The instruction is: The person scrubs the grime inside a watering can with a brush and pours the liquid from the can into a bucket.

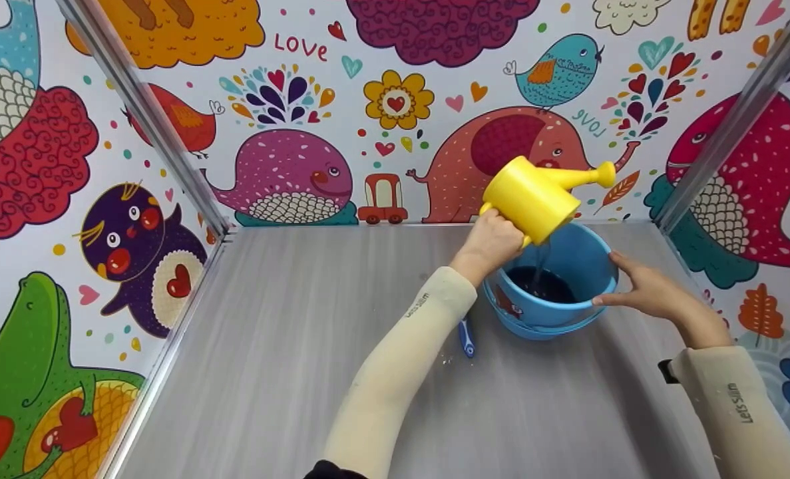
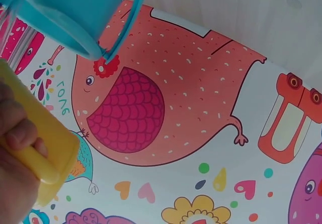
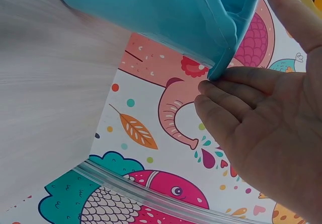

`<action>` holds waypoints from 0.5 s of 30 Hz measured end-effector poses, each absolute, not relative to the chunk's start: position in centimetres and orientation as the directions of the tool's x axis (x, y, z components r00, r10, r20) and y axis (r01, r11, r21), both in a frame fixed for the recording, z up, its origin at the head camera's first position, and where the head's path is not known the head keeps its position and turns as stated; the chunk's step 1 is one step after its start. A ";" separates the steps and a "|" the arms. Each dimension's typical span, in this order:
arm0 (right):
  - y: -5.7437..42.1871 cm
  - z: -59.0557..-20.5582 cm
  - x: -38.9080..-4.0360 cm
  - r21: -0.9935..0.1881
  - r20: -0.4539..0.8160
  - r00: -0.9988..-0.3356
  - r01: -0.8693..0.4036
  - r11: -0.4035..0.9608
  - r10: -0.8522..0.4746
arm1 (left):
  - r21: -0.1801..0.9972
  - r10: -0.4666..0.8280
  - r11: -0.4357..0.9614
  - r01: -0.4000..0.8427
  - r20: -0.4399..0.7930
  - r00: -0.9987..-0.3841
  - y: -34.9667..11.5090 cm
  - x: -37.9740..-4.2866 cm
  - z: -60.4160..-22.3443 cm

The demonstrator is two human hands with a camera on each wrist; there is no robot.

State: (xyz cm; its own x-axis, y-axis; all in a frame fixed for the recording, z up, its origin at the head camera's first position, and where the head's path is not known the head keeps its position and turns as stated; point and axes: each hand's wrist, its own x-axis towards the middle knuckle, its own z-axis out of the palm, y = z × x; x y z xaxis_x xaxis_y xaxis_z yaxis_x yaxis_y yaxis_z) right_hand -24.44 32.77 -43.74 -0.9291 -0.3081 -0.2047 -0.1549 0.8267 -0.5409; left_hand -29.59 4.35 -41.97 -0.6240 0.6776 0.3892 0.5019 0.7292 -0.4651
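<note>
My left hand (image 1: 491, 243) grips the handle of a yellow watering can (image 1: 528, 199). The can is tipped over a light-blue bucket (image 1: 548, 311), its spout pointing right. Water (image 1: 541, 259) streams from its open top into the bucket, where dark liquid (image 1: 534, 283) covers the bottom. My right hand (image 1: 654, 293) rests at the bucket's right rim, thumb and fingers spread along it. In the right wrist view the fingers (image 3: 236, 90) are nearly straight and touch the rim's edge. The bucket's handle hangs down at its front.
A blue handle (image 1: 466, 338) of some tool lies on the grey table (image 1: 288, 346) just left of the bucket, partly hidden by it and my left arm. Small water drops (image 1: 448, 360) are beside it. Printed panels (image 1: 395, 146) with metal edging enclose the table at the back and sides.
</note>
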 end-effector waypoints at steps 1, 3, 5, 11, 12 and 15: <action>32.8 -43.7 -24.4 -0.542 -0.205 -0.929 -0.153 0.826 -0.307 | -0.463 0.677 0.730 0.503 0.390 -0.624 4.4 -29.6 -42.0; 32.7 -43.7 -24.4 -0.543 -0.207 -0.929 -0.151 0.826 -0.306 | -0.460 0.678 0.731 0.505 0.402 -0.615 4.4 -29.6 -42.0; 32.7 -43.7 -24.4 -0.545 -0.208 -0.929 -0.150 0.825 -0.306 | -0.457 0.679 0.731 0.507 0.415 -0.605 4.4 -29.6 -42.1; 32.7 -43.7 -24.3 -0.547 -0.212 -0.928 -0.148 0.824 -0.307 | -0.457 0.680 0.732 0.506 0.449 -0.579 4.4 -29.5 -42.1; 32.8 -43.7 -24.3 -0.547 -0.212 -0.928 -0.147 0.824 -0.307 | -0.456 0.680 0.733 0.505 0.453 -0.577 4.4 -29.5 -42.1; 32.8 -43.6 -24.2 -0.546 -0.213 -0.927 -0.148 0.825 -0.308 | -0.458 0.680 0.733 0.504 0.450 -0.579 4.5 -29.4 -42.1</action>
State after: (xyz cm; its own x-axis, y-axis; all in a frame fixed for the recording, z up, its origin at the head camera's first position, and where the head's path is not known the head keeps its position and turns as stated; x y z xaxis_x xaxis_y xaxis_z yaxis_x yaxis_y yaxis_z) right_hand -24.18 32.78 -43.65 -0.9274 -0.3075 -0.2130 -0.1480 0.8246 -0.5461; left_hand -29.41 4.50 -42.11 -0.5792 0.6797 0.4501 0.5036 0.7325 -0.4581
